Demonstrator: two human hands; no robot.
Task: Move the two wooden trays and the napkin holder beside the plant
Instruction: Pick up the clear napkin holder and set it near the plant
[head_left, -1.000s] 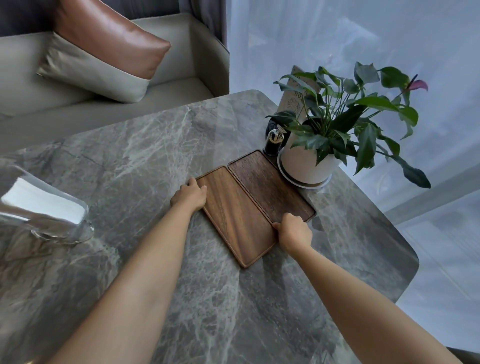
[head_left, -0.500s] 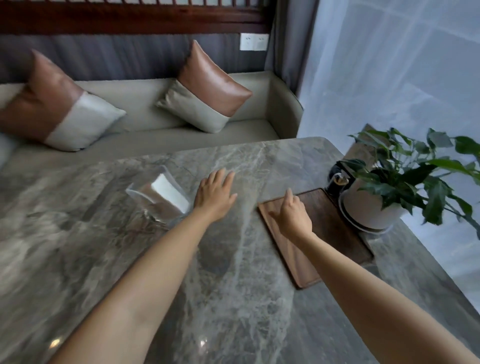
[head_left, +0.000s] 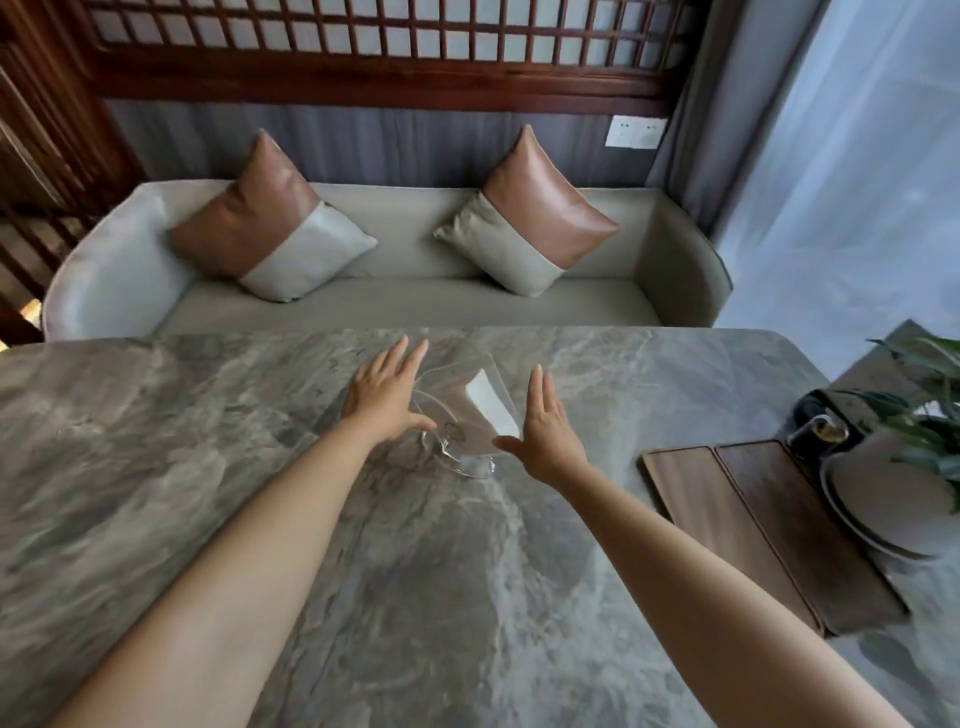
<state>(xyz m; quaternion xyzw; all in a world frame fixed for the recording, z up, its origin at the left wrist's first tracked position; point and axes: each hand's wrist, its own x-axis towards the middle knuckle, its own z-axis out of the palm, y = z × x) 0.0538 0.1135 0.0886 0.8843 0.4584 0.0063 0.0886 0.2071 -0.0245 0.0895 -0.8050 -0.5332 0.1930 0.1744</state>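
Grey marble table (head_left: 467, 597) viewed from above, with a sofa (head_left: 415, 301) and two cushions beyond its far edge. Near the middle of the far edge: clear napkin holder (head_left: 462, 415), upright on its round glass base, white napkins (head_left: 491, 408) inside. Left hand (head_left: 387, 392) at the holder's left side, fingers spread and extended, thumb reaching toward the base; contact with the glass not discernible. Right hand (head_left: 545, 426) at the holder's right side, palm turned inward, fingers straight and together, thumb pointing toward the base; likewise unclamped, contact not discernible. Toward the right edge of the table: two wooden trays (head_left: 769, 525), lying flat side by side with long edges touching, well apart from the holder. Just beside the trays, at the right edge: plant (head_left: 930, 415) in a pale pot (head_left: 883, 499) on a saucer, partly cut off by the frame. Small dark jar (head_left: 821, 431) at the far end of the trays, next to the pot.
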